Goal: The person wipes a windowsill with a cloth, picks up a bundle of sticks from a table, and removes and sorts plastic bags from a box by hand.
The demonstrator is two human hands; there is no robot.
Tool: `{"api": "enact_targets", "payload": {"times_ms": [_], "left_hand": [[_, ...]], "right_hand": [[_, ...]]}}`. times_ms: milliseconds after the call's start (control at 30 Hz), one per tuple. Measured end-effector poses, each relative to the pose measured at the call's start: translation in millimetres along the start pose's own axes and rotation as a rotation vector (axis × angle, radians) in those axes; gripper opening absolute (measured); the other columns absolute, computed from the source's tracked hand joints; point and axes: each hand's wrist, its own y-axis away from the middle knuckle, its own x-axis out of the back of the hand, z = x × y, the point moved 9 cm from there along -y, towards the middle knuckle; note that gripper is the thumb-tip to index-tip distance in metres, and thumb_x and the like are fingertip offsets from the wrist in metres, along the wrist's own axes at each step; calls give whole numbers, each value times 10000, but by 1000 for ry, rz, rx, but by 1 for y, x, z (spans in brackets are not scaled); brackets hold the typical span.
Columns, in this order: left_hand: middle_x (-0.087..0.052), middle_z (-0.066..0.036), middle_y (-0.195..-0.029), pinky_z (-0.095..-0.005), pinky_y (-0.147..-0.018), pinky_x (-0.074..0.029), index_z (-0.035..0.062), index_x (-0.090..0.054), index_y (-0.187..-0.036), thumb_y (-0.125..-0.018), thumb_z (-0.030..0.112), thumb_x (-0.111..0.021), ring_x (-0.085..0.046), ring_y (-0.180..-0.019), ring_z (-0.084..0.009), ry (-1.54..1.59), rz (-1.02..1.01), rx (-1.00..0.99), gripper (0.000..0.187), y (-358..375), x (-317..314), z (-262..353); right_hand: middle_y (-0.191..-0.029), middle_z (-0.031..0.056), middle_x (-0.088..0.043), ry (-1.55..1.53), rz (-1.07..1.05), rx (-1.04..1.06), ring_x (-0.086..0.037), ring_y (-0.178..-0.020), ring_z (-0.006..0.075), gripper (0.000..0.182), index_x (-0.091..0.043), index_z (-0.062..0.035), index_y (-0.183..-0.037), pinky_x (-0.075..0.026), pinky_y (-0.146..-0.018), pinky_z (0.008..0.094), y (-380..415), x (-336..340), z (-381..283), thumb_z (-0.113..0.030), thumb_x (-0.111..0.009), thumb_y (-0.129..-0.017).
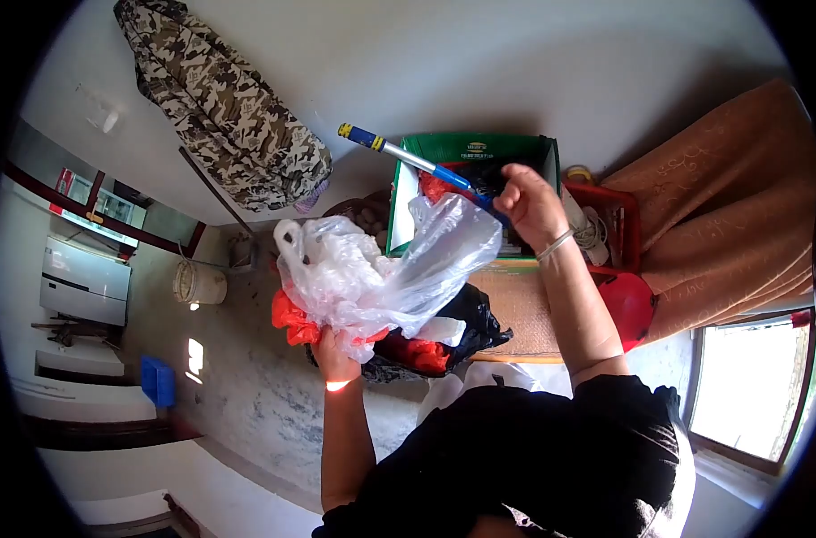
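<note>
My left hand [338, 360] is closed on a bundle of crumpled plastic bags. Clear and white plastic bags [363, 269] make up most of it, with a red plastic bag [293, 318] at its left side. Over the right part of the green box [479, 146] is my right hand [535, 208], its fingers loosely bent and apart, with nothing visible in them. A blue and silver pole [417, 161] with a yellow-banded end lies slantwise across the box, its lower end close to my right fingers. Red and dark bags are inside the box.
Below the bundle, a black plastic bag [481, 314] lies beside a woven mat surface [520, 314]. Right of the box stand a red crate [630, 229] and a round red object [627, 309]. Brown cloth [730, 197] hangs at right; a bucket [200, 282] stands left.
</note>
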Motion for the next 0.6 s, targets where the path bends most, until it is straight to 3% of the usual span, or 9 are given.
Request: {"api": "enact_targets", "payload": {"times_ms": [133, 200, 267, 333, 400, 467, 533, 567, 600], "left_hand": [[-470, -95, -1126, -356, -818, -444, -11, -418, -1168, -781, 21, -451, -500, -997, -223, -34, -63, -41, 390, -1, 4, -1], [-469, -100, -1126, -364, -822, -443, -12, -417, -1169, -782, 23, -452, -499, -998, -228, -132, -118, -123, 390, -2, -2, 3], [-467, -105, -1130, -362, -827, -440, -12, -435, -1156, -790, 34, -453, -497, -1002, -231, 134, 2, 126, 369, -2, -9, -3], [-467, -107, -1129, -361, -827, -440, -13, -440, -1152, -795, 37, -451, -500, -998, -231, 141, 43, 140, 361, -5, -4, -9], [-468, -109, -1129, -359, -826, -441, -15, -445, -1148, -799, 40, -450, -504, -994, -232, 147, 83, 158, 353, -5, -1, -11], [-470, -107, -1128, -356, -828, -439, -6, -438, -1159, -808, 44, -445, -505, -994, -229, 97, -5, 116, 354, -3, -11, -3], [-470, -108, -1132, -354, -828, -438, -1, -424, -1172, -811, 50, -450, -503, -996, -224, 111, 16, 130, 366, -4, -7, -5], [-470, -108, -1135, -353, -829, -437, 4, -411, -1185, -814, 56, -455, -502, -998, -220, 126, 39, 147, 378, -3, -3, -7], [-470, -108, -1135, -353, -829, -437, 4, -411, -1185, -814, 56, -455, -502, -998, -220, 126, 40, 149, 378, -2, -1, -8]], "right_hand": [[-768, 3, -550, 156, 106, 133, -538, -751, 118, 171, -522, -76, -973, -433, -719, 260, 14, 3, -20, -181, -538, -838], [-911, 33, -545, 526, -15, 297, -534, -862, 152, 313, -505, -73, -1045, -426, -779, 295, 30, -28, -17, -216, -609, -787], [-1075, 82, -491, 960, -186, 521, -481, -1010, 221, 482, -479, -80, -1106, -386, -859, 364, 57, -66, -5, -286, -674, -717], [-1151, 124, -443, 1229, -373, 710, -413, -1099, 272, 570, -462, -91, -1126, -344, -892, 402, 90, -103, 17, -327, -701, -665], [-1218, 149, -391, 1412, -556, 697, -361, -1150, 307, 666, -434, -101, -1170, -331, -895, 399, 108, -125, 46, -361, -721, -629], [-1170, 136, -444, 1421, -516, 711, -393, -1129, 275, 517, -508, -81, -1089, -322, -884, 395, 106, -121, 57, -301, -706, -665], [-988, 129, -558, 1317, -463, 671, -511, -991, 232, 315, -585, -48, -959, -388, -813, 356, 85, -99, 66, -202, -679, -700], [-798, 74, -613, 993, -296, 318, -573, -770, 146, 133, -614, -19, -865, -439, -676, 277, 66, -72, 73, -111, -607, -768], [-689, 23, -580, 629, -246, 59, -543, -629, 118, 136, -611, -9, -832, -435, -576, 226, 53, -49, 91, -132, -554, -823]]}}
